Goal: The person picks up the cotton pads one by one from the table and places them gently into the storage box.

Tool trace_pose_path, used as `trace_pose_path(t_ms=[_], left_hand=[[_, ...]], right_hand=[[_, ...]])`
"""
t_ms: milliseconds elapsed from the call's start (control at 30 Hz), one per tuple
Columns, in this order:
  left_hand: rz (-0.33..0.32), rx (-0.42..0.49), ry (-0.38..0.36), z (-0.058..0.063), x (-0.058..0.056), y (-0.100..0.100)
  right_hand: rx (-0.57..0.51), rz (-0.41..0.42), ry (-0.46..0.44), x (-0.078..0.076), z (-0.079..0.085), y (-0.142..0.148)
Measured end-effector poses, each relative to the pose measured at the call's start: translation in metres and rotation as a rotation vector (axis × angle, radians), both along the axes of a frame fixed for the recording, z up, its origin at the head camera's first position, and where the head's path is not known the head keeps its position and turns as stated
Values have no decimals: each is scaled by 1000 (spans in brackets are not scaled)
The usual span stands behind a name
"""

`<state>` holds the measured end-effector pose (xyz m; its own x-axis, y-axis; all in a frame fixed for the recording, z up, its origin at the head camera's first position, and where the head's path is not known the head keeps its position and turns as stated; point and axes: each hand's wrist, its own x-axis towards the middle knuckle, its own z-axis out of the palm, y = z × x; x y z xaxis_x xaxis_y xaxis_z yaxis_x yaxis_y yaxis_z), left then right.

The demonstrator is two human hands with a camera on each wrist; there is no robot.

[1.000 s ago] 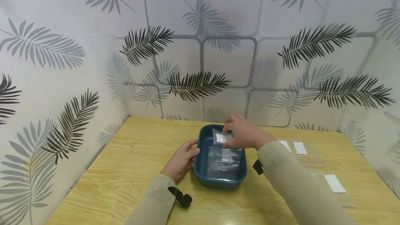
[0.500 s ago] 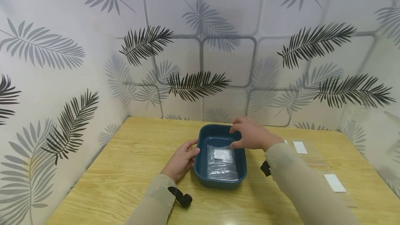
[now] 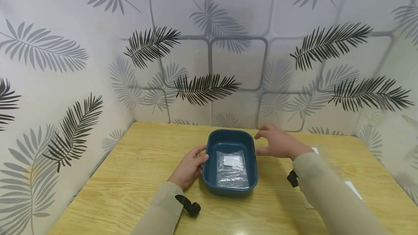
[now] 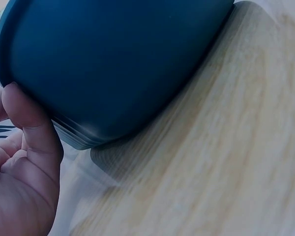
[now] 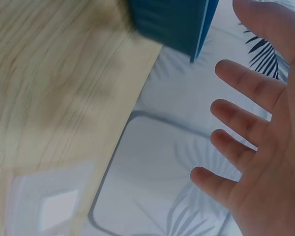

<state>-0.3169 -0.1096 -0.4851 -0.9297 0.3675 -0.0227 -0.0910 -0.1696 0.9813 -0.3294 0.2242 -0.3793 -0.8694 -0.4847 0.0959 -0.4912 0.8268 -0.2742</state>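
Note:
A dark blue plastic bin (image 3: 209, 177) with rounded corners stands on the wooden table. Inside it lie clear plastic zip bags (image 3: 232, 177), stacked flat, a white label on the top one. My left hand (image 3: 191, 166) grips the bin's left side, thumb at the rim; in the left wrist view that thumb (image 4: 29, 115) lies against the bin's blue wall. Just off the bin's right rim is my right hand (image 3: 279, 144), holding nothing. Seen from the right wrist, its fingers (image 5: 241, 118) are spread apart, near the bin's corner (image 5: 172, 29).
On the table to the right lie more clear bags with white labels (image 3: 352, 188), partly hidden by the right sleeve (image 3: 330, 188). One such bag (image 5: 27, 201) shows in the right wrist view. Leaf-patterned walls (image 3: 235, 108) rise behind and left of the table (image 3: 147, 148).
My right hand has let go of a labelled bag, which now lies flat on the pile in the bin. It has moved right, out past the rim. The left hand has stayed put.

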Motion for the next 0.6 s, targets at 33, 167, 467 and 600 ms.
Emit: trace_pose_path(t_ms=[33,167,467,600], left_hand=[[0,-1,0,0,0,0],[-5,-1,5,2,1,-1],[-10,7,1,3,1,-1],[-15,22,-5,1,0,-1]], right_hand=[[-3,-3,6,0,-1,3],[7,-24,22,-1,-5,17],[11,-92,-12,3,-9,49],[15,-97,-9,5,-13,66]])
